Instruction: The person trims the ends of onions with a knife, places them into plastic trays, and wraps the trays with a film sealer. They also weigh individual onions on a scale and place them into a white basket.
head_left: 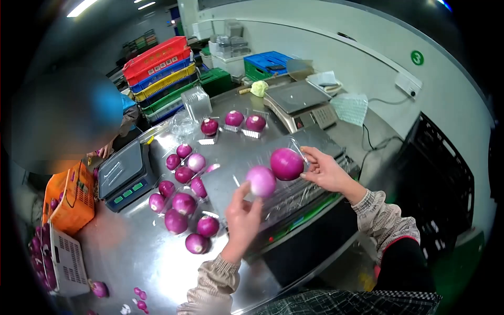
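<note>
Two peeled red onions, a left one [261, 181] and a right one [286, 164], sit side by side in a clear plastic tray [295, 143] held over the near edge of the steel table. My right hand [326, 170] grips the tray's right end between thumb and fingers. My left hand [244, 218] is closed about the left end, thumb and forefinger against the left onion. Left of my hands, several packed onions [183, 203] stand in clear trays. Farther back are three more trayed onions, one being a dark onion [209, 126].
A wrapping machine with a flat plate [226, 184] is under my hands. Scales stand at the back [302, 100] and left [123, 170]. Onions fill an orange basket [79, 202] and a white basket [71, 262]. Stacked crates [160, 63] and another person's hand [105, 151] are beyond.
</note>
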A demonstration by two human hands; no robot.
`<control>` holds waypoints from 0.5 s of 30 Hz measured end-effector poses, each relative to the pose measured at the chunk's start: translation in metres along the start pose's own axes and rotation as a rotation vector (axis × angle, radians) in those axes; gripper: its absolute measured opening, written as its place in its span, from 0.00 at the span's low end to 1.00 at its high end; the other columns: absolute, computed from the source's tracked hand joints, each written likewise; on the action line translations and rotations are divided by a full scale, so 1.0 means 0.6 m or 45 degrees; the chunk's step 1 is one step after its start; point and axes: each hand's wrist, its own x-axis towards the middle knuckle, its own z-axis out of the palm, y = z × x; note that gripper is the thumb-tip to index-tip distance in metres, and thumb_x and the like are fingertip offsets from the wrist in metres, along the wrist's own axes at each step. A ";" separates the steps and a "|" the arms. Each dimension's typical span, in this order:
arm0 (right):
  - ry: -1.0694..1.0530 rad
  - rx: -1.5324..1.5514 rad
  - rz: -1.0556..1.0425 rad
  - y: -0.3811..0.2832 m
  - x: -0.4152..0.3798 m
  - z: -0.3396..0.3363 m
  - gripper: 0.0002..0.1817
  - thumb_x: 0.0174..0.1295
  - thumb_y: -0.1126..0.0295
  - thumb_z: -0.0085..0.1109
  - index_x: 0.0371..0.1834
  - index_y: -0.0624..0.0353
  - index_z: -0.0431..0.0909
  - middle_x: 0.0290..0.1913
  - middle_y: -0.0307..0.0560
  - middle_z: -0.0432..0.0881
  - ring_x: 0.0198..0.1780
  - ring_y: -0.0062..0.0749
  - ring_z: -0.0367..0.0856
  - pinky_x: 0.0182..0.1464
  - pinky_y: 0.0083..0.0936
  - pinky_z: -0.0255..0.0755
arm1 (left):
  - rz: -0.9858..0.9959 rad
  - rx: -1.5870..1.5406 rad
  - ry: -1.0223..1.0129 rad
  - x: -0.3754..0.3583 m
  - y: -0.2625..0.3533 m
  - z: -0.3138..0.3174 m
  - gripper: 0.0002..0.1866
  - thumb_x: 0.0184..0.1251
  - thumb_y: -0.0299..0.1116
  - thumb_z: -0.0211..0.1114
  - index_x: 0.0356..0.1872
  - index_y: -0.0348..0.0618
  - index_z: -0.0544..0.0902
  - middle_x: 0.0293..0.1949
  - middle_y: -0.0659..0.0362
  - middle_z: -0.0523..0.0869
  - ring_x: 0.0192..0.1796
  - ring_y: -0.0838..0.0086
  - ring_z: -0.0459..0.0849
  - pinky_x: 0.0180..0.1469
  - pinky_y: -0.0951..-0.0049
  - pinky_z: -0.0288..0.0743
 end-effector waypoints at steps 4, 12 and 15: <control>-0.105 0.029 -0.023 0.149 0.076 -0.091 0.36 0.58 0.82 0.61 0.71 0.68 0.58 0.63 0.54 0.75 0.39 0.15 0.73 0.41 0.15 0.73 | -0.277 -0.088 -0.033 0.061 -0.020 0.130 0.25 0.63 0.19 0.63 0.63 0.37 0.72 0.53 0.45 0.84 0.26 0.81 0.82 0.28 0.78 0.78; -0.276 0.106 0.092 0.198 0.085 -0.148 0.36 0.59 0.78 0.64 0.71 0.66 0.60 0.59 0.51 0.77 0.42 0.19 0.76 0.40 0.15 0.73 | -0.475 -0.175 0.005 0.071 -0.003 0.181 0.25 0.65 0.19 0.61 0.64 0.32 0.70 0.57 0.44 0.81 0.34 0.77 0.85 0.31 0.77 0.83; -0.078 0.015 -0.116 0.198 0.086 -0.143 0.36 0.59 0.65 0.66 0.70 0.61 0.63 0.58 0.57 0.80 0.39 0.33 0.83 0.43 0.29 0.78 | -0.473 -0.139 0.020 0.072 -0.011 0.179 0.26 0.65 0.20 0.62 0.64 0.31 0.69 0.58 0.44 0.80 0.36 0.76 0.85 0.32 0.77 0.83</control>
